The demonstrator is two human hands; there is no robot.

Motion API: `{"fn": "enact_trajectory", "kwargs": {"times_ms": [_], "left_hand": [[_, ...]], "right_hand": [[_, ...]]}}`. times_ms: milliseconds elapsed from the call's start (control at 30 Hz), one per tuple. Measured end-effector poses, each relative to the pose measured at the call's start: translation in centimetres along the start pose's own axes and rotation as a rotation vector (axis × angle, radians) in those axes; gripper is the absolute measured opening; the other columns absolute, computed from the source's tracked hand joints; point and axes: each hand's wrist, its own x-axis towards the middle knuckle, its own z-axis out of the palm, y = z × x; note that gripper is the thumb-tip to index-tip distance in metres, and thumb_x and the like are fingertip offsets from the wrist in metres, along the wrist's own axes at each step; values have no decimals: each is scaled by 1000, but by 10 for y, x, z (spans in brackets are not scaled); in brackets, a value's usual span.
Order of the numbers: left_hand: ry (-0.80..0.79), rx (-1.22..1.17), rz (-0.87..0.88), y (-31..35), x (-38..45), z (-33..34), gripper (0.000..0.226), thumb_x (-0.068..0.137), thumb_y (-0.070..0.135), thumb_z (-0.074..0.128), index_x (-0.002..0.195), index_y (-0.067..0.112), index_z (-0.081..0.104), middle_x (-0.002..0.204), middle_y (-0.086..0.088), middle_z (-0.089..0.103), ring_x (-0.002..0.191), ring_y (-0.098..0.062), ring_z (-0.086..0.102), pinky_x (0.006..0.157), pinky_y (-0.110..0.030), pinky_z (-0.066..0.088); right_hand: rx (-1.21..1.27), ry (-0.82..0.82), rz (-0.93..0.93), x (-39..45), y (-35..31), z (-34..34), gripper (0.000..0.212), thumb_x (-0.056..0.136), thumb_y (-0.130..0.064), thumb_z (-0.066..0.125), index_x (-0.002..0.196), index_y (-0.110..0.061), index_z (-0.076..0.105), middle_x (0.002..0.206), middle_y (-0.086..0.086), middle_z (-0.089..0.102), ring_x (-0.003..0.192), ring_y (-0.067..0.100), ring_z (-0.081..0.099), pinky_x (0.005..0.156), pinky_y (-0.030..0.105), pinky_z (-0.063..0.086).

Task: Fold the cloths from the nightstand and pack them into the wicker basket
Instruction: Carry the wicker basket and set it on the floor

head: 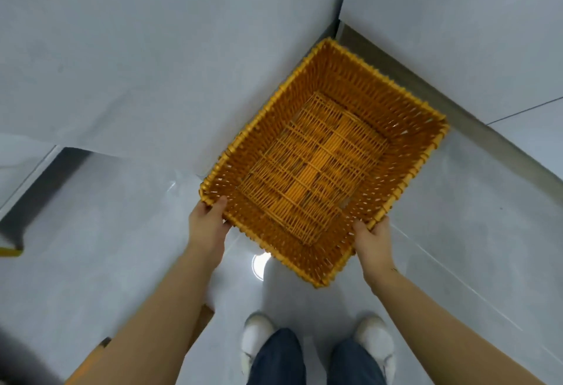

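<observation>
The wicker basket (332, 104) is woven of orange-yellow cane-like strands, tight and ribbed on the walls, more open and lattice-like on the bottom, with a faint sheen on the wrapped rim; whether the strands are natural or plastic cannot be told. The floor (457, 232) is pale grey tile, smooth and glossy, carrying a round light reflection, while the wall panels (152, 34) are grey, smooth and nearly matt. The trousers (280, 357) look like dark blue denim, and the shoes (256, 336) are white with a smooth, dull surface.
</observation>
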Motion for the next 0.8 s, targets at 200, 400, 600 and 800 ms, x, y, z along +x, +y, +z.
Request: {"fn": "enact_trajectory", "kwargs": {"times_ms": [200,400,600,800], "left_hand": [[65,-65,15,10,21,5,15,101,10,48,114,8,56,104,-6,66,102,-27,62,93,-46,52],[-7,54,-74,25,-5,-13,54,95,11,60,144,7,38,121,-10,59,118,-28,57,106,-47,44],[-3,93,-30,65,-125,-56,51,96,15,58,144,9,42,135,-9,53,123,-24,53,103,-38,44],[28,30,66,157,-306,-95,34,98,12,56,132,16,55,130,0,58,118,-21,58,105,-40,45]], "right_hand": [[41,-99,29,14,-17,18,48,100,-22,52,142,-24,29,124,-4,51,112,23,53,100,46,47],[-33,-310,126,-10,-29,6,60,98,-21,55,148,-28,24,132,-6,48,115,19,49,95,36,40],[-232,-389,-63,-133,-92,-31,57,101,-20,48,151,-29,22,128,-16,35,119,7,39,97,17,29],[-643,-612,-603,-287,-200,-77,45,99,-13,50,143,-21,43,140,-15,42,133,5,40,107,9,25]]}}
